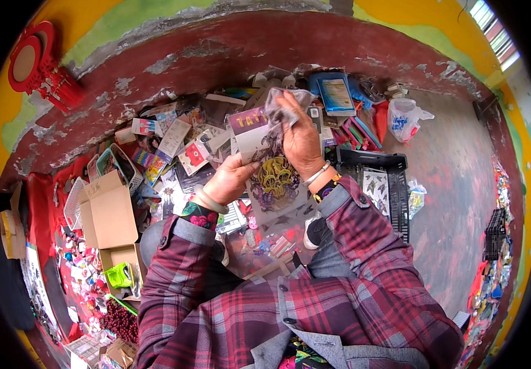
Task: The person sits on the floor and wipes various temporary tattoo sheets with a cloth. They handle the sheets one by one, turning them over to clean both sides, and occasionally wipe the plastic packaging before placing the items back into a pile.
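Grey cloth (287, 104) is pinched shut in right hand (299, 138), pressed on the skull-print sheet (271, 166). Sheet's lower-left edge is clamped by left hand (228, 181), above the cluttered floor (450, 184). Sheet should be kept taut and flat, wiped with light strokes.

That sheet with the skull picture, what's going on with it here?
A person in a plaid shirt sits over a floor strewn with packets and cards. Their left hand holds up the skull sheet by its left edge. Their right hand presses a grey cloth against the sheet's upper part. An open cardboard box sits to the left, and a black plastic crate lies to the right.
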The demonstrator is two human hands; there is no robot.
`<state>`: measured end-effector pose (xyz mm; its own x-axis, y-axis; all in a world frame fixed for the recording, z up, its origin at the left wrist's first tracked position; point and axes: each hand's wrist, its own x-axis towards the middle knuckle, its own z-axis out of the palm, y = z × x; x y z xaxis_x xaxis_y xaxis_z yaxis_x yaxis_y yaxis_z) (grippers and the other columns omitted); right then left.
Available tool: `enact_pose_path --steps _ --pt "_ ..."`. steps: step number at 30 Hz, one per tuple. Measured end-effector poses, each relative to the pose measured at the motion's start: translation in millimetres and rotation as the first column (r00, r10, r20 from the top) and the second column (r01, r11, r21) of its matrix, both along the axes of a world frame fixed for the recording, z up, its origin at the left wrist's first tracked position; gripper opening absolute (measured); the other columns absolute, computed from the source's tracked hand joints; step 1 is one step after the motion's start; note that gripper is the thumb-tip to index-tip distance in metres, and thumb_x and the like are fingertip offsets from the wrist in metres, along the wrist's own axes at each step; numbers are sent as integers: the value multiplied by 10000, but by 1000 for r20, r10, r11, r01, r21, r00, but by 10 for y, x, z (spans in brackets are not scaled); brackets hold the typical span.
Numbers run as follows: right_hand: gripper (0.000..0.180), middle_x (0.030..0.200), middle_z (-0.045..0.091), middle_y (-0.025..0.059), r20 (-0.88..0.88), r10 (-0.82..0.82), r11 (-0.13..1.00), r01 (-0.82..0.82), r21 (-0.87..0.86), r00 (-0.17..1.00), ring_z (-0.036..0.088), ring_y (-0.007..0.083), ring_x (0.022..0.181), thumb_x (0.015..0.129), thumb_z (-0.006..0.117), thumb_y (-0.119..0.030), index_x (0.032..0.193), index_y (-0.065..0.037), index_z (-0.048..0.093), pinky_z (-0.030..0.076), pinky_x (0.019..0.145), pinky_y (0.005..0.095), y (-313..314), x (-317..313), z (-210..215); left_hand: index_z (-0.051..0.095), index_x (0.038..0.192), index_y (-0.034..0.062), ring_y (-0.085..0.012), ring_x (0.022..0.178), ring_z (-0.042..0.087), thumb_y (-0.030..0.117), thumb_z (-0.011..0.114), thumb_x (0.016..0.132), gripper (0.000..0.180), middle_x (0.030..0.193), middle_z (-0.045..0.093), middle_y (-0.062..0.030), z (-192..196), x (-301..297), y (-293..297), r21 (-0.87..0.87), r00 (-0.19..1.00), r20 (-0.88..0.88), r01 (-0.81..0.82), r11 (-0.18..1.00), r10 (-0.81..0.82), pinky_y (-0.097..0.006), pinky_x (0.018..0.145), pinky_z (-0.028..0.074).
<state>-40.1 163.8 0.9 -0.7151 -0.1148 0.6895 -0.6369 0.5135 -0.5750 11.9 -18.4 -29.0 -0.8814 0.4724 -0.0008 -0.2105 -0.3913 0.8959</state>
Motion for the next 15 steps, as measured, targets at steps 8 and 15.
enact_pose_path --steps 8,15 --pt "478 1280 516 151 -59 321 941 -310 138 945 487 335 1187 776 489 65 1236 -61 525 382 1001 374 -372 445 133 556 1173 51 -136 1064 496 32 464 924 266 1103 580 -31 -233 -44 -21 -343 706 -707 -392 853 41 -275 934 392" --pt "351 1112 604 160 185 12 997 2 -75 983 563 354 1030 816 486 17 1151 -58 557 458 882 372 -52 72 47 521 1194 5 -112 1011 513 11 498 909 286 1090 580 -17 -1 -31 -7 -255 990 -138 -44 966 9 -288 908 403"
